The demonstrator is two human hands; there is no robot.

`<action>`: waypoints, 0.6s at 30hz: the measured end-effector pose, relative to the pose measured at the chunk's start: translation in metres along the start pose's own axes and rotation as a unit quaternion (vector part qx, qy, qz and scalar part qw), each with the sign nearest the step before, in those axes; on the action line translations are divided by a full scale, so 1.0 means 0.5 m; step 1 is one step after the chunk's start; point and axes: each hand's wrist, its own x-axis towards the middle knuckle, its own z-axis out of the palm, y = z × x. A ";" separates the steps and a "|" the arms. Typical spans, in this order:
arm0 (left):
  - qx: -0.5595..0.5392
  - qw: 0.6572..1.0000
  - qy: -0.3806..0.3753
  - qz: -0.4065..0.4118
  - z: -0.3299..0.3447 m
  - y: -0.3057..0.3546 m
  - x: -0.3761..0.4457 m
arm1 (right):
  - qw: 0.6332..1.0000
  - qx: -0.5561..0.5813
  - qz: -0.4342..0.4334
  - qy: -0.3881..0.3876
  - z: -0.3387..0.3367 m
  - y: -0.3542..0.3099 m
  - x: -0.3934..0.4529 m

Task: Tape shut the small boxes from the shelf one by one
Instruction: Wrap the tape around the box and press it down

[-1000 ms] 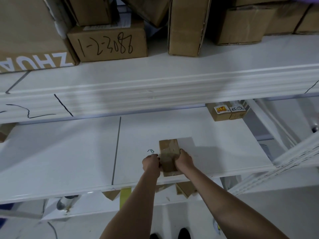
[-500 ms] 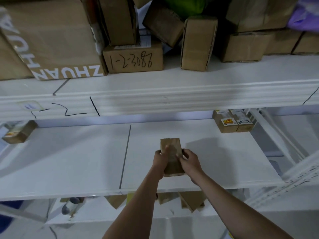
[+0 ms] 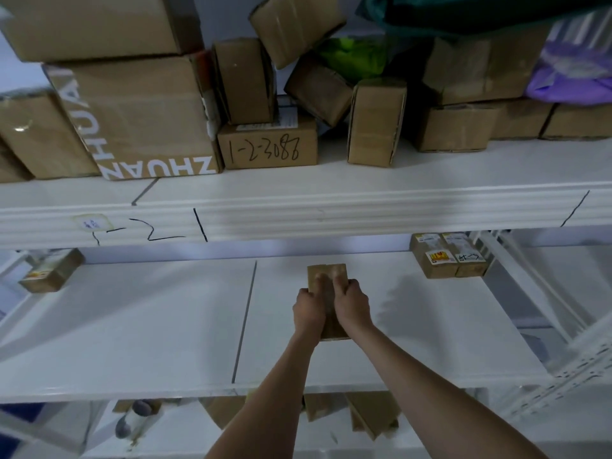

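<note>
A small brown cardboard box [image 3: 328, 274] lies on the white middle shelf [image 3: 165, 326], long side pointing away from me. My left hand [image 3: 308, 311] grips its left side and my right hand [image 3: 351, 304] grips its right side. Both thumbs lie on the box's top face, side by side. The hands cover most of the box's middle; its far end and near edge show. No tape roll is in view.
Two small labelled boxes [image 3: 447, 256] sit at the back right of the middle shelf, another small box [image 3: 49, 270] at the far left. The upper shelf [image 3: 331, 200] is crowded with cardboard boxes. Below lie flat cardboard pieces [image 3: 371, 415] and a bottle [image 3: 132, 422].
Both hands have closed in over the box, the thumbs sliding onto its top face. The view has tilted upward, showing more of the upper shelf.
</note>
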 end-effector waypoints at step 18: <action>-0.134 0.964 -0.230 -0.023 -0.073 0.006 -0.007 | 0.969 0.151 0.112 -0.159 -0.028 -0.004 0.019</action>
